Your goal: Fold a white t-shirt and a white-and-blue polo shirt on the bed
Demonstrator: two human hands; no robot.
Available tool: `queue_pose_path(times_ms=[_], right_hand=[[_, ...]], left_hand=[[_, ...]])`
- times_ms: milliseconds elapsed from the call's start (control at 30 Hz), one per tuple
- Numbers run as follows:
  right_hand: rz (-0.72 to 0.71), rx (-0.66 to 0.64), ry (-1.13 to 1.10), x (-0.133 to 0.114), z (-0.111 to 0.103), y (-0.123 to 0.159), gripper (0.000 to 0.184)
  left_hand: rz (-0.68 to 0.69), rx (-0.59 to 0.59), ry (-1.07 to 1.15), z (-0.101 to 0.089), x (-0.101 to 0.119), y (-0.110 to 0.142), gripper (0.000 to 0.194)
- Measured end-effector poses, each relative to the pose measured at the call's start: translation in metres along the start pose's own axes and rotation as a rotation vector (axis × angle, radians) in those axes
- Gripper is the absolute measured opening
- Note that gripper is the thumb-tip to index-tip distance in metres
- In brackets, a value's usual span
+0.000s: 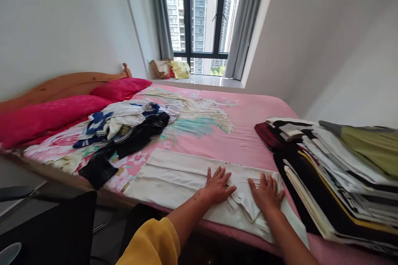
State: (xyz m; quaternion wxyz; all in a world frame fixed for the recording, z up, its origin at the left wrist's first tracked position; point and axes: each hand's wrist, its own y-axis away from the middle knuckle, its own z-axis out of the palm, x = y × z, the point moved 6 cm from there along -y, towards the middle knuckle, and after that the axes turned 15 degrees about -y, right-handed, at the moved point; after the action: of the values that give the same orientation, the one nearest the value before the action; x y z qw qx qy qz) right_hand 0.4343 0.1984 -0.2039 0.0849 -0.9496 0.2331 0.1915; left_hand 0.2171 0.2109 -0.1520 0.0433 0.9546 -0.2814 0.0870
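Left hand (219,185) and right hand (266,192), fingers spread wide, lay flat on the white garment (180,178)! Folded clothes (338,190) rose right of them; crumpled clothes (130,118) sprawled off left.

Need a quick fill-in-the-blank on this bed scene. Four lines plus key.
1. The left hand and the right hand are ____ on the white garment.
2. The yellow sleeve belongs to the same arm as the ____ hand.
3. The stack of folded clothes lies to the ____ of both hands.
4. Of that stack and the loose heap of clothes, the one nearer the red pillows is the ____.

Missing words: both; left; right; heap
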Motion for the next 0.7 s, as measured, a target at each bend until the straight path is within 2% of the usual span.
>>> queue_pose_path(times_ms=[100,200,267,300,367,400,467,533,600,700], right_hand=[[0.0,-0.022,0.009,0.009,0.007,-0.003,0.08],[0.035,-0.073,0.019,0.011,0.006,-0.008,0.081],[-0.004,-0.038,0.022,-0.004,0.0,-0.009,0.073],[-0.063,0.0,0.012,-0.021,-0.004,-0.007,0.067],[-0.259,0.054,-0.037,-0.07,-0.009,0.007,0.058],[-0.375,0.04,-0.076,-0.101,-0.008,0.02,0.055],[-0.601,-0.071,-0.16,-0.169,0.002,0.056,0.051],[-0.795,-0.212,-0.239,-0.237,0.017,0.1,0.048],[-0.92,-0.324,-0.313,-0.298,0.033,0.142,0.046],[-0.951,-0.422,-0.426,-0.366,0.061,0.185,0.046]], left_hand=[[-0.099,0.088,-0.077,-0.014,-0.061,0.038,0.064],[-0.309,0.03,-0.208,-0.023,-0.147,0.083,0.065],[-0.51,0.013,-0.272,-0.032,-0.206,0.114,0.066],[-0.615,0.024,-0.29,-0.037,-0.233,0.13,0.067],[-0.791,0.059,-0.276,-0.049,-0.276,0.161,0.067],[-0.846,0.076,-0.259,-0.054,-0.291,0.175,0.068],[-0.882,0.092,-0.227,-0.063,-0.311,0.195,0.068],[-0.867,0.052,-0.186,-0.068,-0.319,0.21,0.067],[-0.879,-0.041,-0.105,-0.068,-0.322,0.221,0.063],[-0.939,-0.146,-0.018,-0.065,-0.32,0.235,0.06]])
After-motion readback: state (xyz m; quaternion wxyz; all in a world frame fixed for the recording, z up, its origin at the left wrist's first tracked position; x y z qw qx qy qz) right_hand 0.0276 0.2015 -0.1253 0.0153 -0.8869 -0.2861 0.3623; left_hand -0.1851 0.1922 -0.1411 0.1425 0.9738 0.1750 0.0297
